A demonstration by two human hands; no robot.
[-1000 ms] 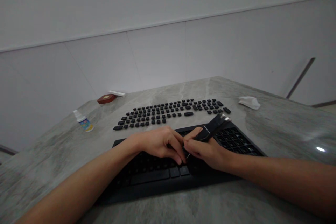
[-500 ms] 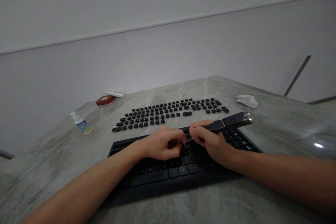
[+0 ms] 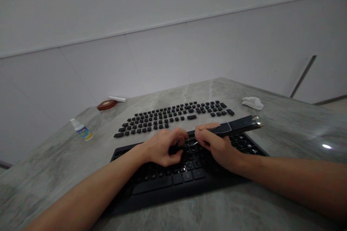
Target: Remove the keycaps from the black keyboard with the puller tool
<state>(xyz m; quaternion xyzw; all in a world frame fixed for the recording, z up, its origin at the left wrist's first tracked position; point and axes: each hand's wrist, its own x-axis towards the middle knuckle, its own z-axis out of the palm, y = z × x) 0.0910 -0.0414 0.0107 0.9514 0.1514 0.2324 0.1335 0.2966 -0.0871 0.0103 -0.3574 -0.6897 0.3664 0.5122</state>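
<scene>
A black keyboard lies in front of me, many of its keycaps off and a few still on along the near row. My right hand is closed round a keycap puller with a long black body. Its thin wire end points left, low over the middle of the keyboard. Just left of that wire, my left hand hovers or rests over the keys with curled fingers. Whatever lies between its thumb and forefinger is too dark to make out.
Several rows of loose black keycaps are laid out behind the keyboard. On the left stands a small spray bottle, with a reddish-brown box and a white strip farther back. A crumpled white tissue lies on the right.
The keycap puller has swung from slanting upward to lying lower, its far end farther right. My left hand has drawn back left from the near keys, and its pinch has loosened.
</scene>
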